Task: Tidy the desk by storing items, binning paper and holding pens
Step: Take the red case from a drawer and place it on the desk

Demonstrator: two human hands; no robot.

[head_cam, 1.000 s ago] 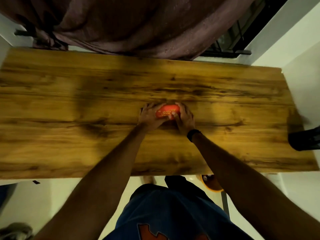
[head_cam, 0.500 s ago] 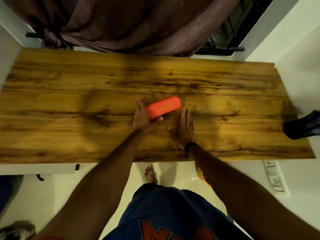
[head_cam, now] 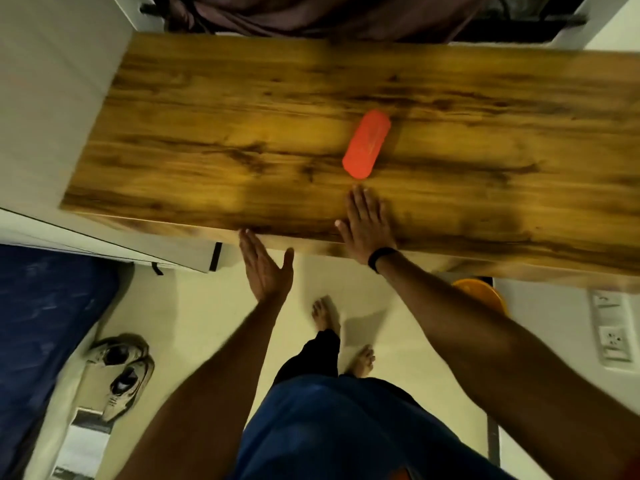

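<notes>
An orange-red oblong case (head_cam: 366, 143) lies alone on the wooden desk (head_cam: 214, 126), tilted with its long side running away from me. My right hand (head_cam: 365, 225) rests flat and open on the desk's front edge, just below the case and not touching it. My left hand (head_cam: 265, 266) is open with fingers straight, held off the desk in front of its near edge. No pens or paper are in sight.
A dark curtain (head_cam: 329, 12) hangs behind the desk. An orange bin (head_cam: 479, 296) stands under the desk at right. A pair of shoes (head_cam: 121, 372) lies on the floor at left beside a blue bed (head_cam: 45, 323). Wall sockets (head_cam: 613, 334) are at right.
Both hands let go of the orange-red case and drew back toward me; the left hand left the desk. The case now lies turned more lengthwise. The view swung left and down.
</notes>
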